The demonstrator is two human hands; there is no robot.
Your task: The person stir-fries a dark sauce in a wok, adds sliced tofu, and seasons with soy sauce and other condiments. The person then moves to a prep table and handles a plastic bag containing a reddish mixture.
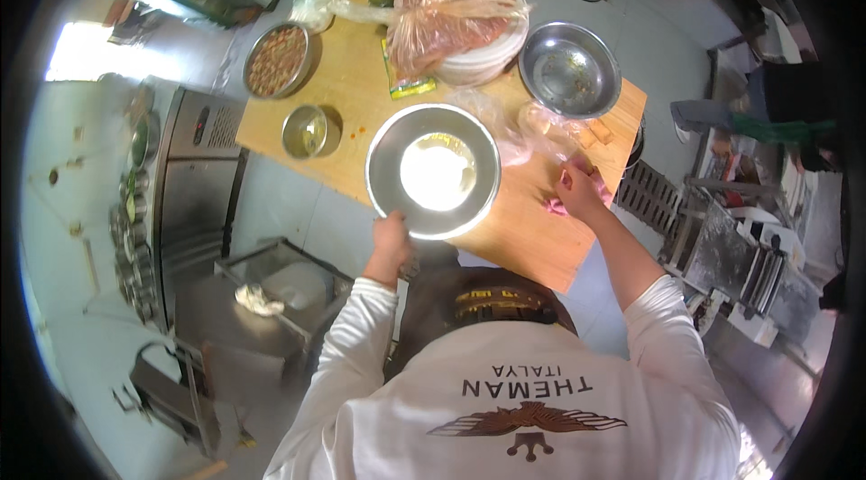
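Note:
My left hand [392,240] grips the near rim of a large metal bowl [388,175], whose bottom shines with glare. At the right part of the wooden table [500,243], my right hand [580,193] is closed on a pink cloth [556,206]. Clear plastic bags [500,121] lie between the bowl and that hand. Beyond them stands a second metal bowl [570,74] with food residue inside. A small metal bowl [305,132] with a yellowish liquid is left of the large one.
At the table's far side, a plastic bag of pinkish meat [460,6] rests on stacked white plates [497,60]. A metal bowl of chopped pieces [277,60] stands far left. A metal sink [291,277] is below left. Another person [778,108] is at the right, near kitchen equipment.

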